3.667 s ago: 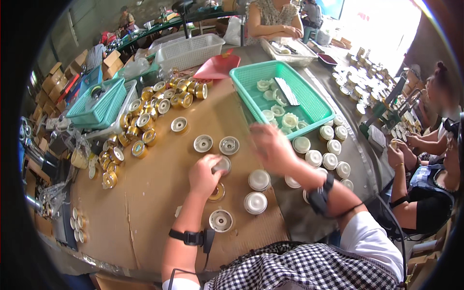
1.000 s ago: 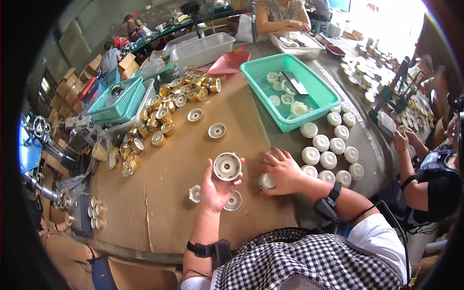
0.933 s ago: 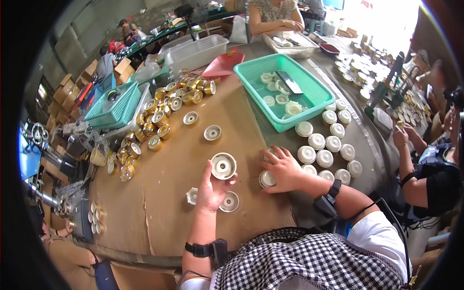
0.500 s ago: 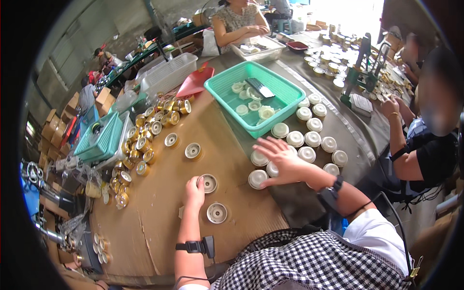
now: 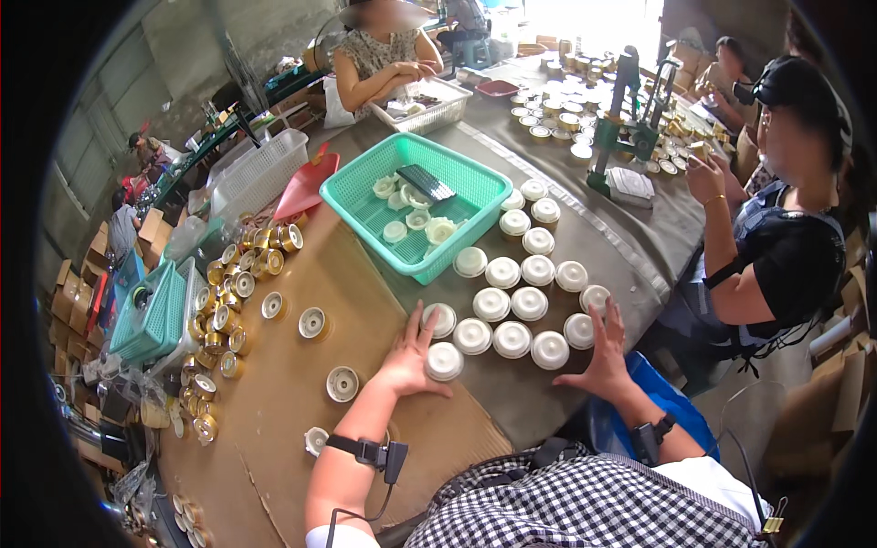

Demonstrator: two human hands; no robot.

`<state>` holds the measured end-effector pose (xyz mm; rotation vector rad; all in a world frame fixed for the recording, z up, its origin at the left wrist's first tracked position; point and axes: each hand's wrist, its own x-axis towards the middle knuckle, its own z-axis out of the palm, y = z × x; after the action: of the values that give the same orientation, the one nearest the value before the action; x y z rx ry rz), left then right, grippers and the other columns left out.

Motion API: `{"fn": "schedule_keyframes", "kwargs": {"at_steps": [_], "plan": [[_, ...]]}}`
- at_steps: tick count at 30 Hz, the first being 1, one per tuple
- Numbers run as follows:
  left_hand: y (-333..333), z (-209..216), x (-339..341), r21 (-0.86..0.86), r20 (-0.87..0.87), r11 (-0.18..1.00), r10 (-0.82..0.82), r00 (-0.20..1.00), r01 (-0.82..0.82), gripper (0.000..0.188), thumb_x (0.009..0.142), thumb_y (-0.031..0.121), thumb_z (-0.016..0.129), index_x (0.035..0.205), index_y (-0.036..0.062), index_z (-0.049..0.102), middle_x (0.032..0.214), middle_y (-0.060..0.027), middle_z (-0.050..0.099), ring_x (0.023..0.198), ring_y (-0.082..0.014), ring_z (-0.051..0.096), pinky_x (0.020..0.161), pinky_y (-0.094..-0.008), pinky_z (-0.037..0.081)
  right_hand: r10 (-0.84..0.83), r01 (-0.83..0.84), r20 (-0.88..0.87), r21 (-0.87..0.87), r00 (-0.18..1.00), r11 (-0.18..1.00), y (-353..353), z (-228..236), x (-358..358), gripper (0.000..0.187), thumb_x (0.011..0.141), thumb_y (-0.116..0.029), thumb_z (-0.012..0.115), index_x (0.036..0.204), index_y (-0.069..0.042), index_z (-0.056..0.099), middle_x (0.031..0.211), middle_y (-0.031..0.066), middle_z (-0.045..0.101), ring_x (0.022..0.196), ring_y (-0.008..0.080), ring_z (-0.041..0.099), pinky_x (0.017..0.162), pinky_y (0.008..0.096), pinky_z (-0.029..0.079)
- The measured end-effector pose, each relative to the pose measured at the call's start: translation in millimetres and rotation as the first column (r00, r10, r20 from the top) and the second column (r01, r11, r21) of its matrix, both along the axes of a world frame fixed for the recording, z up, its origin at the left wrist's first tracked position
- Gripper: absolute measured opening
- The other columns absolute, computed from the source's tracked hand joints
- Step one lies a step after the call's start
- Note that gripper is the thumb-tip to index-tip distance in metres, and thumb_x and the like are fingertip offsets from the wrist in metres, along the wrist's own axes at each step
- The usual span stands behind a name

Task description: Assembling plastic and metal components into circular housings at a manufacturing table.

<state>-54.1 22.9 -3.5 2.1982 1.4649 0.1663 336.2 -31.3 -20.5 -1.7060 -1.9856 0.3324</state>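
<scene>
My left hand [image 5: 408,361], fingers spread, lies at the left side of a group of round white-capped containers [image 5: 512,339]. Its fingers touch or nearly touch the leftmost white caps [image 5: 445,362]. On the group's right side, my right hand [image 5: 603,363] is open too, thumb stretched toward the front and fingertips by the outer cap [image 5: 595,299]. Between my palms the containers stand upright, close together in uneven rows. Left of my left forearm, a few gold cups with white insides [image 5: 343,384] stand on brown cardboard, along with a ragged white plastic piece [image 5: 316,441].
A green basket [image 5: 340,190] behind the group holds white plastic rings and a dark ridged piece. Gold cups [image 5: 239,285] are heaped at left beside a red scoop [image 5: 309,185]. A green hand press [image 5: 626,137] stands far right, near a seated co-worker [image 5: 776,265].
My left hand has left the gold cup on the cardboard and moved right to the white-capped group. My right hand has moved to the group's right side. The view has turned rightward.
</scene>
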Motion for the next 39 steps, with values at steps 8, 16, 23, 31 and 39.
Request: {"fn": "schedule_keyframes", "kwargs": {"at_steps": [8,16,23,31,39], "plan": [[34.0,-32.2,79.1,0.151,0.203,0.986,0.039,0.978,-0.071,0.165,0.043,0.054,0.100,0.165,0.0312,-0.007,0.169,-0.0213,-0.008,0.154,-0.0492,0.017,0.124,-0.0554,0.031,0.031,-0.029,-0.025,0.094,0.999,0.995,27.3,-16.1,-1.3,0.157,0.040,-0.052,0.102,0.164,-0.010,0.014,0.168,0.0285,0.000,0.156,0.0504,0.000,0.125,0.0620,0.013],[84.3,-30.3,155.6,0.135,0.187,0.990,0.017,0.982,-0.043,0.156,0.050,0.050,0.099,0.166,0.0328,-0.005,0.169,-0.0231,-0.017,0.146,-0.0524,0.034,0.118,-0.0506,0.041,-0.091,0.093,-0.019,0.275,0.996,0.957,93.7,-36.4,45.8,0.143,0.054,-0.044,0.100,0.163,-0.002,0.017,0.167,0.0315,0.011,0.156,0.0481,0.011,0.126,0.0560,0.019],[49.9,-15.0,122.2,0.282,0.255,0.956,0.001,0.967,-0.076,0.140,0.066,0.049,0.092,0.167,0.0264,-0.002,0.171,-0.0225,-0.003,0.148,-0.0484,0.033,0.118,-0.0503,0.039,-0.098,0.103,-0.030,0.297,0.995,0.949,108.7,-60.6,51.8,0.115,0.080,-0.032,0.087,0.163,-0.002,0.014,0.167,0.0310,0.013,0.157,0.0465,0.009,0.125,0.0569,0.017],[-57.6,31.3,-97.3,0.541,0.511,0.611,0.307,0.803,-0.578,0.079,0.095,0.037,0.072,0.158,0.0060,0.035,0.157,-0.0199,0.041,0.147,-0.0364,0.039,0.120,-0.0455,0.035,0.445,-0.307,-0.154,0.529,0.882,0.791,71.0,71.8,-107.7,0.081,0.084,-0.019,0.075,0.152,0.003,0.037,0.156,0.0269,0.039,0.145,0.0443,0.037,0.119,0.0535,0.030],[-197.7,6.5,-345.1,0.570,0.644,-0.157,0.695,0.320,-0.807,0.068,0.097,0.039,0.066,0.151,0.0048,0.043,0.150,-0.0207,0.049,0.141,-0.0391,0.042,0.118,-0.0513,0.031,0.936,-0.917,-0.011,0.200,0.351,0.345,127.0,104.1,-379.5,0.075,0.082,-0.036,0.080,0.143,-0.003,0.050,0.140,0.0237,0.051,0.134,0.0418,0.047,0.113,0.0508,0.040]]}}
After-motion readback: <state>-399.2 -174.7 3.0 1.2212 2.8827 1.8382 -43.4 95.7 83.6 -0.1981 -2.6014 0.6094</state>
